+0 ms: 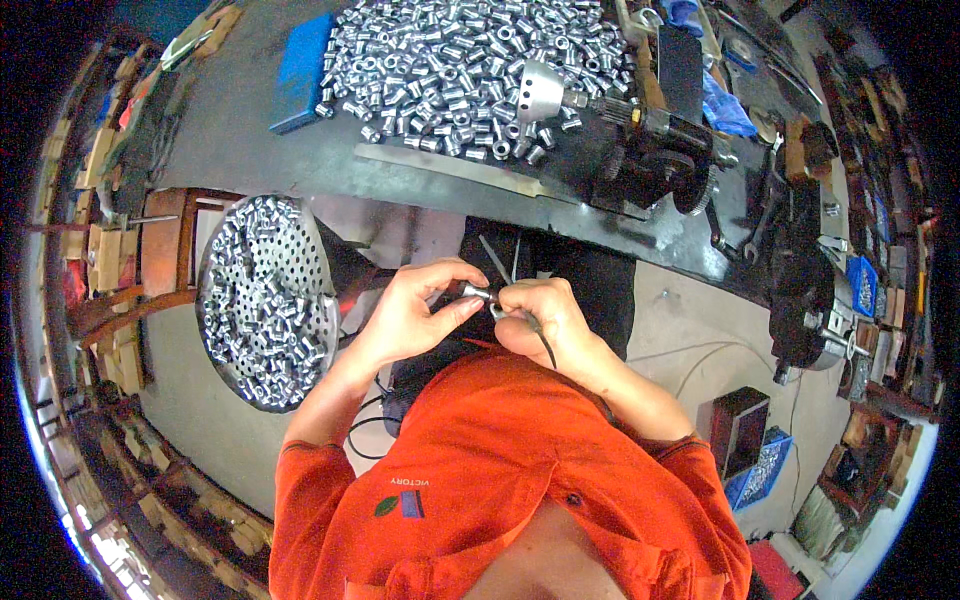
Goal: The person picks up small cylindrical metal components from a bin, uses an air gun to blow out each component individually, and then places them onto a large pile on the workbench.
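Right of the perforated tray (318, 262), our left hand (412, 308) pinches a metal fitting (478, 293); our right hand (543, 312) grips a thin tool (491, 255). We judge this hand-tooling; the next move needs steady alignment.

Head view, from the left of two fisheye cameras worn on the head; the lens looks steeply down and forward over the orange-red collared shirt (480, 430), nearest at lower centre; the left hand (415, 310) and right hand (547, 312) sit mid-frame, at close range — the dark workbench (250, 130) lies beyond them, across the top; straight edges bow toward the black, rounded rim.
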Motion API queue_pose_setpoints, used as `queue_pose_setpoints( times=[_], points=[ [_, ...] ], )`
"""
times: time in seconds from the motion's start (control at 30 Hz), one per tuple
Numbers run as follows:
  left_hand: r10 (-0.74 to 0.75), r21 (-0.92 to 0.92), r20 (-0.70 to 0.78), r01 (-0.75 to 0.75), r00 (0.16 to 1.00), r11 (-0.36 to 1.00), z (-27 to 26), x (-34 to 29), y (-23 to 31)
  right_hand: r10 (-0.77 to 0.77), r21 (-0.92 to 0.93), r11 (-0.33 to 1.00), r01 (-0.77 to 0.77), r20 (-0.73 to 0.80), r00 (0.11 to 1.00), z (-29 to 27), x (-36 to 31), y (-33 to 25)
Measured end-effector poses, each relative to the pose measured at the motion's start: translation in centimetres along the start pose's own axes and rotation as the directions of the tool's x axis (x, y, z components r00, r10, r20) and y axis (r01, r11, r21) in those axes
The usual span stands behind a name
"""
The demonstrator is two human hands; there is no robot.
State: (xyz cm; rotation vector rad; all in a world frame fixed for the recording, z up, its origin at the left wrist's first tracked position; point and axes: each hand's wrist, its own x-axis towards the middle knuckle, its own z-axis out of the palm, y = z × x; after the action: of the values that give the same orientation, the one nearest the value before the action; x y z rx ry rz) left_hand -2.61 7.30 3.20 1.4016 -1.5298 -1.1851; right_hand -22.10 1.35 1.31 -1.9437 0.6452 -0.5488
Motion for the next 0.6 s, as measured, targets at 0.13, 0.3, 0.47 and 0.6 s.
queue_pose_setpoints(
  times=[0.13,0.3,0.47,0.6],
  points=[
    [0.015,-0.070,-0.001,-0.015,1.000,0.997,0.5,0.2,-1.0,0.000,0.133,0.991,0.002,-0.011,1.000,0.1,-0.4,1.0],
    [0.177,-0.019,-0.183,-0.183,0.967,0.983,-1.7,0.6,-1.1,0.185,0.303,0.930,-0.208,0.104,0.977,-1.6,-1.6,0.5],
    [0.198,0.387,-0.288,-0.075,0.937,0.919,-2.5,0.8,-1.8,-0.035,0.138,0.990,0.043,-0.056,0.998,-3.0,-3.4,-1.3],
    [0.206,0.507,-0.266,-0.045,0.942,0.861,-1.9,0.8,-2.9,-0.215,0.271,0.936,0.223,-0.059,0.975,-2.9,-3.0,-3.6]
  ],
)
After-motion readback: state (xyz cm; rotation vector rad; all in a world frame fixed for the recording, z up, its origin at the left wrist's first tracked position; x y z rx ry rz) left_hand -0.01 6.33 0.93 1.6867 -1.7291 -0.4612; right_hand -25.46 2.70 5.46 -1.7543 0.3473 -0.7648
